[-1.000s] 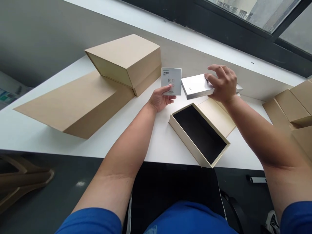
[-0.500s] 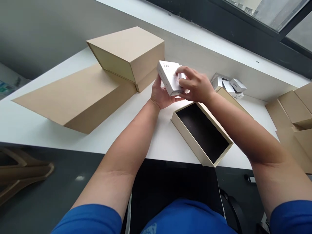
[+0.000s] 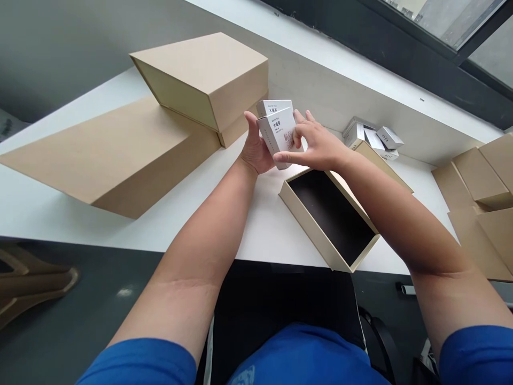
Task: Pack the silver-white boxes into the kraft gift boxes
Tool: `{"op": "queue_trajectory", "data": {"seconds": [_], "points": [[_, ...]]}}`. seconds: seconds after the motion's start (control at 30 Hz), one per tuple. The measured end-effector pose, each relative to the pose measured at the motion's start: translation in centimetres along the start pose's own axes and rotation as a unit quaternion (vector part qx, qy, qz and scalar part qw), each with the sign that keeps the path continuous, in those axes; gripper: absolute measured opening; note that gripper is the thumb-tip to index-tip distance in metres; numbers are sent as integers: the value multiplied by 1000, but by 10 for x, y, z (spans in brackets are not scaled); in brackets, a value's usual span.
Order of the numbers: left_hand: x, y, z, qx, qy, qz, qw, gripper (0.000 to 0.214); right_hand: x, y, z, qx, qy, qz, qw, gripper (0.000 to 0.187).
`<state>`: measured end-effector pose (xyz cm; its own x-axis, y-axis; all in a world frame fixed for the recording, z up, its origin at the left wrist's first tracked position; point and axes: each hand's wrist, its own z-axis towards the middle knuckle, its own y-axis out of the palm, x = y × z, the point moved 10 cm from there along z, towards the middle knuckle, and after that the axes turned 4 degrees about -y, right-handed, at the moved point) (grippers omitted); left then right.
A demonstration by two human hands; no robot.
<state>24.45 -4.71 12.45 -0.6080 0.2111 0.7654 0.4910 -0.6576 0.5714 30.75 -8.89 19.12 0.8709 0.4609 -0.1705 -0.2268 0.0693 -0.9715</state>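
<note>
Two small white tea boxes (image 3: 276,131) with dark printed characters are held above the table, one partly behind the other. My left hand (image 3: 256,147) grips them from the left, its thumb up along the side and its other fingers hidden behind. My right hand (image 3: 316,141) closes on the front box from the right, with the thumb at the lower front and fingers on the printed side. Below my right forearm lies an open cream-edged box (image 3: 306,230) with a dark interior.
To the left, a large kraft gift box (image 3: 240,96) stands with a long kraft box part (image 3: 120,155) in front of it. Several white boxes (image 3: 374,140) lie at the back right, behind a tan panel (image 3: 385,166). More kraft boxes (image 3: 481,176) sit far right.
The white boxes have tilted up, so their printed fronts now face me and a second one shows behind. My right hand has shifted from the top to the right side.
</note>
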Motion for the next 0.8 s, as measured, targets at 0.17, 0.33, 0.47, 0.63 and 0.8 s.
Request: {"op": "queue_trajectory", "data": {"seconds": [0.17, 0.33, 0.47, 0.63, 0.8], "points": [[-11, -8, -3, 45, -52, -1, 998, 81, 12, 6, -3, 18, 121, 20, 992, 50], [-18, -12, -7, 42, -88, 29, 995, 62, 20, 7, -7, 50, 175, 29, 983, 40], [-17, -7, -6, 18, -88, 40, 995, 65, 26, 14, -1, 65, 170, 80, 980, 47], [-13, 5, -6, 1, -85, 43, 995, 73, 27, 26, 10, 73, 163, 125, 976, 53], [-16, 19, -13, -31, -105, 16, 994, 89, 13, -3, -11, 76, 150, 93, 981, 64]]}}
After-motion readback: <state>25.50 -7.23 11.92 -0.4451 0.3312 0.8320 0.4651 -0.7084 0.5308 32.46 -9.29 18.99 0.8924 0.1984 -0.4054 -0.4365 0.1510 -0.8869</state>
